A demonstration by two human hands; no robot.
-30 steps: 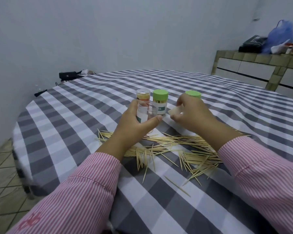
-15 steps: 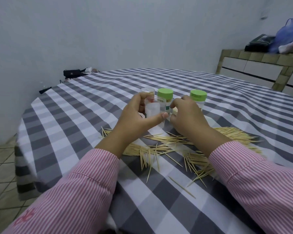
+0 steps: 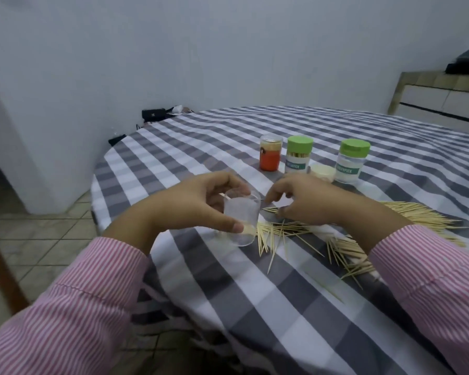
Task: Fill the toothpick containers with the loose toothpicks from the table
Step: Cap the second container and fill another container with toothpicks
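My left hand (image 3: pixel 192 205) grips an open clear plastic container (image 3: pixel 240 220), tilted with its mouth toward the right, just above the table. Close beside it, my right hand (image 3: pixel 306 201) hovers over the loose toothpicks (image 3: pixel 344 239) with its fingers curled down; a few toothpick tips show under its fingers near the container's mouth. The toothpicks lie scattered on the checked tablecloth (image 3: pixel 228 280) from the container to the right sleeve. A pale round lid (image 3: pixel 322 172) lies behind my right hand.
Behind the hands stand an orange-labelled jar (image 3: pixel 270 156) and two green-capped toothpick containers (image 3: pixel 298 155), (image 3: pixel 352 161). The table's rounded edge drops off at the left to a tiled floor. A black object (image 3: pixel 153 114) sits at the far edge; a tiled counter (image 3: pixel 441 96) is at right.
Both hands have come nearer to me and lower, away from the row of jars. The lid that my right hand held now lies on the table by the jars.
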